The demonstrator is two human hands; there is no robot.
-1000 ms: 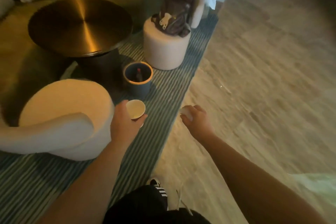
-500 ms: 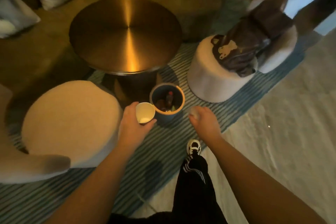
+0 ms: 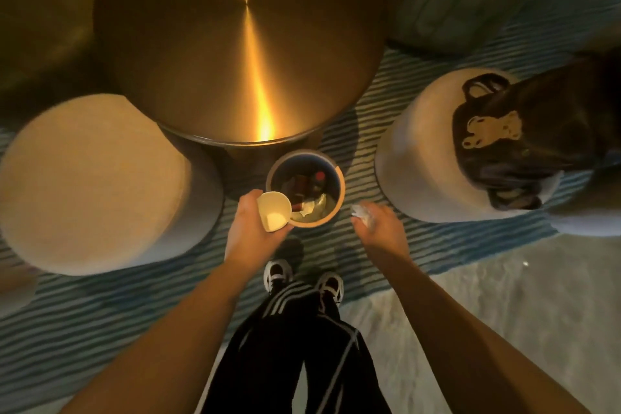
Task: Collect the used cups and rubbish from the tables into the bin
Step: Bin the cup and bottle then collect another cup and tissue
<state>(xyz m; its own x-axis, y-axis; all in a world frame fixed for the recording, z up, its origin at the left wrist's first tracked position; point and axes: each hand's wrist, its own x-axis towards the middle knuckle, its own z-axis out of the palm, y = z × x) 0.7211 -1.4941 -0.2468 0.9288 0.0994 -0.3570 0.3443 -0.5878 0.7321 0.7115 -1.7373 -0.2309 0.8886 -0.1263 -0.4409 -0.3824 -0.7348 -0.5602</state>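
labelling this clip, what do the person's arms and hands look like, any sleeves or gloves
Both forearms are bare all the way to the frame's bottom edge: no sleeves visible. The left hand and right hand wear no gloves, and no watch, band or ring is visible in this dim, warm light.

A round brass-coloured table fills twelve o'clock. A pale round stool sits at nine o'clock; another stool at three o'clock carries a dark bag bearing a bear motif. A striped rug lies beneath them. Striped black trousers and trainers show at six o'clock.
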